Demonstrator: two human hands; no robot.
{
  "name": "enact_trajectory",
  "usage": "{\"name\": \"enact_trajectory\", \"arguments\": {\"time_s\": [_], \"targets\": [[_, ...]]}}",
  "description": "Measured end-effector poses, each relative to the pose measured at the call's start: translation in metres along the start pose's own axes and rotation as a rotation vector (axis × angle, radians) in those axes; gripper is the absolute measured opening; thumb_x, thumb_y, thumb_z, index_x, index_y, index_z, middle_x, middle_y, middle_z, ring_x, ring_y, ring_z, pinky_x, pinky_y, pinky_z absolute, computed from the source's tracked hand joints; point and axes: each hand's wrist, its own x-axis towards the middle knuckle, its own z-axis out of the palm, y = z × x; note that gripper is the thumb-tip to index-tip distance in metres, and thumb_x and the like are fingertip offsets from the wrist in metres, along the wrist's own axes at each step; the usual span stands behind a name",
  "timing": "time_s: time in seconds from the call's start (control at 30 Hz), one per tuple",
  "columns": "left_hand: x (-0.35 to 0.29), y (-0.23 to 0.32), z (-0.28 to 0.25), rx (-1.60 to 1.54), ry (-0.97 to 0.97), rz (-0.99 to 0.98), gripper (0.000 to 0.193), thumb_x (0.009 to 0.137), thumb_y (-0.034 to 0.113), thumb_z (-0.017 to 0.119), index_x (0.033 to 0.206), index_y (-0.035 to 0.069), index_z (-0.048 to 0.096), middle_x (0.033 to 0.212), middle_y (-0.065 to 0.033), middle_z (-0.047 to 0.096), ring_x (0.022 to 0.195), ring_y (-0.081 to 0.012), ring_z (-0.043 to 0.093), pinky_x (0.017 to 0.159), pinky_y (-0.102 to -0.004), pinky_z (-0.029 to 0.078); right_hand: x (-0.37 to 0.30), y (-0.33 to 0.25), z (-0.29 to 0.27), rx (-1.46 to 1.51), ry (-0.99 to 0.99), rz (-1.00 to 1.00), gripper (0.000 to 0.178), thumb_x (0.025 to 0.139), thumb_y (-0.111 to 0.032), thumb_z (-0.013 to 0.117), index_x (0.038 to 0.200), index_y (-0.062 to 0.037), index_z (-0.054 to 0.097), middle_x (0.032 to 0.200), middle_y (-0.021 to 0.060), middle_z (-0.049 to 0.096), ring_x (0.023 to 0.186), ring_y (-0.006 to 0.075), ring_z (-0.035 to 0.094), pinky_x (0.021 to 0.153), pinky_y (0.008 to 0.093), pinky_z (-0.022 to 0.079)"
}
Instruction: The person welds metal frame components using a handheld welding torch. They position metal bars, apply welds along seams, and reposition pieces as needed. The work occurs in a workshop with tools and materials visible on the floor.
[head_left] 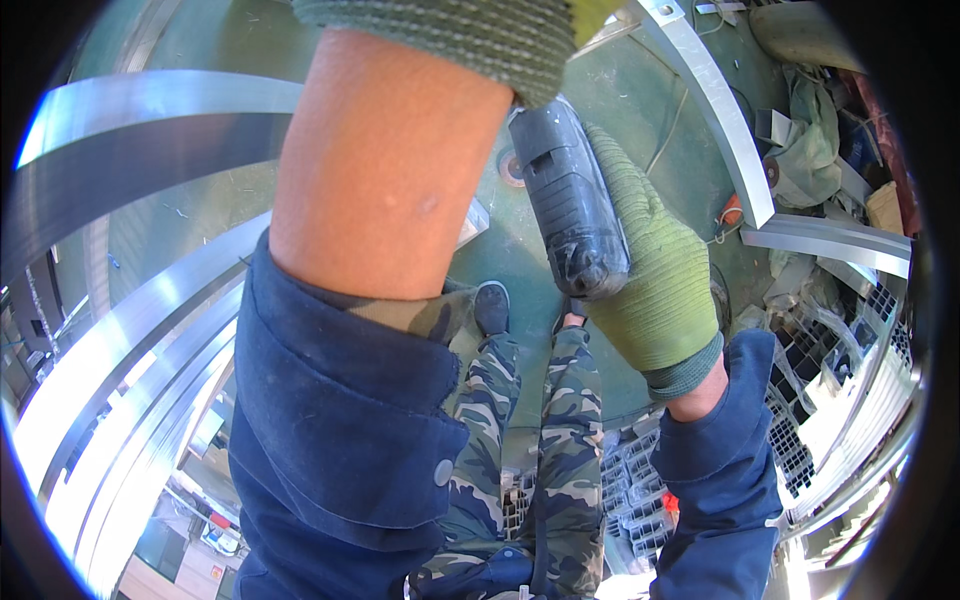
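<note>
Green-gloved right hand (655,270) around black power tool (572,205)

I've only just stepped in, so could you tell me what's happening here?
A person in blue sleeves and green knit gloves stands looking down among long aluminium profiles. The right hand wraps around a black power tool. The left hand is out of view past the upper edge; only its forearm shows. More cut profiles lie stacked on the right.

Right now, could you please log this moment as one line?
right hand: green glove, gripping black power tool | left hand: cut off at frame top | metal profiles nearby
</note>
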Motion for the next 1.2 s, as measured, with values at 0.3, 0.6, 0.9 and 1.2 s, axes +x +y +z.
{"name": "enact_trajectory", "arguments": {"time_s": [0.3,0.6,0.9,1.2], "targets": [[-0.001,-0.001,0.0,0.005,0.001,0.001,0.037,0.107,0.027,0.065,0.129,-0.003,0.067,0.102,-0.0143,0.072,0.088,-0.0241,0.073,0.085,-0.0416,0.064,0.003,-0.001,-0.001,-0.002,-0.008,-0.028,0.082,0.078,-0.011,0.084,0.153,-0.0076,0.052,0.138,0.0217,0.067,0.11,0.0406,0.074,0.092,0.0427,0.06],[-0.003,0.0,0.001,0.0,0.0,0.004,0.037,0.107,0.026,0.065,0.129,-0.004,0.067,0.104,-0.0149,0.073,0.089,-0.0242,0.073,0.086,-0.0412,0.063,0.004,-0.008,0.0,-0.175,-0.042,-0.008,0.085,0.077,-0.015,0.086,0.155,-0.0095,0.051,0.135,0.0224,0.068,0.102,0.0415,0.075,0.087,0.0439,0.061],[-0.002,-0.001,0.002,-0.006,0.003,0.007,0.037,0.107,0.025,0.066,0.129,-0.004,0.067,0.105,-0.0156,0.073,0.09,-0.0242,0.073,0.086,-0.0408,0.063,0.004,-0.016,-0.007,-0.151,-0.063,0.032,0.092,0.073,-0.014,0.089,0.155,-0.0104,0.049,0.136,0.0209,0.067,0.102,0.0414,0.075,0.085,0.0432,0.061],[-0.003,-0.003,0.001,-0.006,0.001,0.002,0.037,0.107,0.025,0.066,0.129,-0.005,0.067,0.106,-0.0162,0.073,0.091,-0.0243,0.073,0.087,-0.0404,0.062,0.001,-0.011,-0.007,-0.146,-0.06,0.022,0.084,0.077,-0.015,0.086,0.154,-0.0099,0.051,0.134,0.0202,0.069,0.102,0.04,0.075,0.085,0.043,0.061]]}}
